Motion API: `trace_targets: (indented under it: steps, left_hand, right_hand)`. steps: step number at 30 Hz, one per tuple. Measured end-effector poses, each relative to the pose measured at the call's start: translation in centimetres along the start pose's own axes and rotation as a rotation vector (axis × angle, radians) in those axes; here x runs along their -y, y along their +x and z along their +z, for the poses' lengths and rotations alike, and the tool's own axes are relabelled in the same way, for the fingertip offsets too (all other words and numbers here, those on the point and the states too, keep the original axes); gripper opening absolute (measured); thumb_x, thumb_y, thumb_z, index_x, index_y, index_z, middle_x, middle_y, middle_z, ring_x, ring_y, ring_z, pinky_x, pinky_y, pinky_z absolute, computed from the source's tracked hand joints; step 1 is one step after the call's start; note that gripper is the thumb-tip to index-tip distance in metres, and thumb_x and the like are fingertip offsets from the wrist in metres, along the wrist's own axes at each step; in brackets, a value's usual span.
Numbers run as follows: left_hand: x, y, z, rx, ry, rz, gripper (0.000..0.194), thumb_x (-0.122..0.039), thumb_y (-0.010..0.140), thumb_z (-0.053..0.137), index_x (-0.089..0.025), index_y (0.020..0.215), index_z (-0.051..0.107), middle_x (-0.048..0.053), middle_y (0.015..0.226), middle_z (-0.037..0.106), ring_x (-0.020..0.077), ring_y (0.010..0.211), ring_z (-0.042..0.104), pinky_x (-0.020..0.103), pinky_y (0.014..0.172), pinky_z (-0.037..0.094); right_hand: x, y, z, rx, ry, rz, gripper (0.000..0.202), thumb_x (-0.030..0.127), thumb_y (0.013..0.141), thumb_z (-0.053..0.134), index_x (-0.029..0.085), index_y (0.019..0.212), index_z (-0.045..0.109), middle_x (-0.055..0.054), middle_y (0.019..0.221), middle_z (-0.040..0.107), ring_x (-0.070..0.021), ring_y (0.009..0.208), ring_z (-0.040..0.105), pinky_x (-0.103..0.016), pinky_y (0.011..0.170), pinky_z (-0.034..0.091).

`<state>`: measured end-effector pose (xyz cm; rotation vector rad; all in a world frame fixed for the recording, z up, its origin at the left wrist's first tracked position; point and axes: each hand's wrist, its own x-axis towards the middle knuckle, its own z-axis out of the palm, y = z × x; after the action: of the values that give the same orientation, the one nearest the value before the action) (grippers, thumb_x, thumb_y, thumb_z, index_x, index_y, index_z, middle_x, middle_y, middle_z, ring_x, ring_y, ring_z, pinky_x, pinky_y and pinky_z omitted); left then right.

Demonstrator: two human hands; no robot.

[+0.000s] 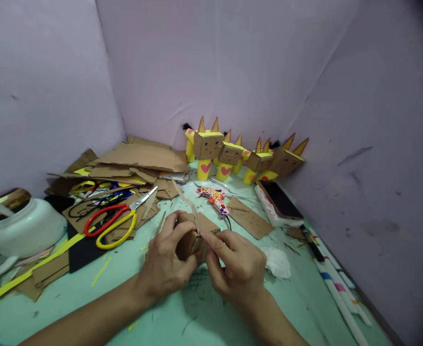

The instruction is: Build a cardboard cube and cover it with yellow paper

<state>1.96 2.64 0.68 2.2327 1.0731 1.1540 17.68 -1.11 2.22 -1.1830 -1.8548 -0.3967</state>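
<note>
My left hand (173, 257) wraps its fingers around a small cardboard box (190, 242) near the middle of the table. Against the box's top edge, my right hand (233, 266) pinches the near end of a thin cardboard strip (192, 206). The strip's free end sticks up and away to the left. Part of the box is hidden by my fingers. Just beyond my right hand lies a glue gun (215, 199) with a patterned, flowery cover. Left of my hands, scissors (125, 216) with red and yellow handles rest on cardboard scraps.
Several yellow cardboard animal figures (208, 144) stand at the back. Stacked cardboard sheets (139, 158) lie back left, with a white teapot-like pot (27, 228) at far left. A phone (280, 199) lies on a white box at right, near several markers (341, 283) and crumpled tissue (277, 263).
</note>
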Motion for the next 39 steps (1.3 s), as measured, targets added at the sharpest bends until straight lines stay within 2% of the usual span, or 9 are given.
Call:
trace_targets:
  steps: [9,16,23,26,30,32,35,37,39]
  left_hand:
    - [0.0,-0.1,0.1,-0.013,0.055,0.045,0.03,-0.021,0.077,0.062,-0.022,0.104,0.051,0.009,0.116,0.046,0.0239,0.106,0.053,0.034,0.083,0.049]
    - [0.1,-0.3,0.2,-0.02,0.069,0.043,0.034,-0.022,0.076,0.064,-0.023,0.106,0.048,0.009,0.117,0.047,0.024,0.106,0.055,0.036,0.086,0.049]
    - [0.6,-0.8,0.4,-0.019,0.139,0.115,0.064,-0.024,0.084,0.057,-0.028,0.14,0.026,0.014,0.135,0.037,0.0301,0.125,0.045,0.043,0.093,0.047]
    - [0.9,-0.9,0.3,0.006,0.164,0.13,0.056,-0.024,0.086,0.053,-0.031,0.138,0.036,0.013,0.14,0.031,0.032,0.126,0.045,0.043,0.092,0.049]
    - [1.1,-1.0,0.3,-0.005,0.146,0.086,0.039,-0.026,0.085,0.056,-0.027,0.124,0.053,0.014,0.138,0.035,0.0321,0.12,0.05,0.045,0.092,0.049]
    - [1.2,-1.0,0.3,-0.003,0.129,0.048,0.036,-0.027,0.084,0.057,-0.025,0.12,0.055,0.014,0.138,0.036,0.0329,0.121,0.049,0.048,0.093,0.048]
    - [1.3,-1.0,0.3,-0.003,0.103,0.006,0.037,-0.025,0.083,0.057,-0.025,0.12,0.054,0.014,0.14,0.034,0.0335,0.124,0.045,0.051,0.096,0.045]
    - [1.5,-1.0,0.3,-0.006,0.08,0.008,0.04,-0.021,0.081,0.056,-0.025,0.121,0.053,0.013,0.141,0.034,0.0334,0.125,0.044,0.052,0.098,0.044]
    - [1.6,-1.1,0.4,-0.015,0.063,0.016,0.041,-0.02,0.08,0.055,-0.025,0.12,0.053,0.012,0.14,0.035,0.0329,0.125,0.045,0.051,0.098,0.044]
  right_hand:
    - [-0.7,0.7,-0.8,0.146,0.11,0.009,0.025,0.013,0.079,0.05,0.017,0.089,0.072,-0.003,0.065,0.065,-0.0139,0.056,0.058,-0.023,0.051,0.04]
    - [-0.6,1.1,-1.5,0.175,0.205,0.02,0.026,0.016,0.083,0.045,0.018,0.088,0.071,-0.004,0.068,0.066,-0.0151,0.06,0.059,-0.025,0.057,0.042]
    - [-0.4,1.2,-1.8,0.202,0.247,0.019,0.03,0.015,0.086,0.039,0.015,0.089,0.069,-0.006,0.071,0.066,-0.0159,0.063,0.06,-0.026,0.059,0.043]
    - [-0.4,1.1,-1.5,0.205,0.233,0.025,0.028,0.015,0.086,0.039,0.016,0.084,0.067,-0.006,0.068,0.065,-0.016,0.061,0.059,-0.026,0.057,0.042]
    - [-0.3,0.5,-0.9,0.117,0.303,0.093,0.025,0.013,0.084,0.04,0.015,0.086,0.065,-0.005,0.068,0.066,-0.0161,0.06,0.059,-0.026,0.056,0.043]
    - [0.1,0.0,-0.4,0.083,0.408,0.215,0.02,0.015,0.083,0.044,0.016,0.085,0.064,-0.003,0.066,0.065,-0.0144,0.056,0.058,-0.025,0.053,0.042]
    - [0.8,-0.5,0.4,0.155,0.694,0.644,0.009,0.026,0.077,0.057,0.018,0.075,0.059,0.001,0.056,0.059,-0.0111,0.047,0.051,-0.021,0.046,0.039]
    - [1.0,-0.6,1.0,0.231,0.926,0.956,0.02,0.035,0.069,0.066,0.018,0.071,0.055,0.003,0.051,0.056,-0.0092,0.042,0.046,-0.02,0.043,0.037]
    - [0.9,-0.6,1.5,0.292,1.069,1.143,0.03,0.04,0.06,0.073,0.017,0.066,0.054,0.003,0.047,0.055,-0.0068,0.038,0.041,-0.02,0.04,0.033]
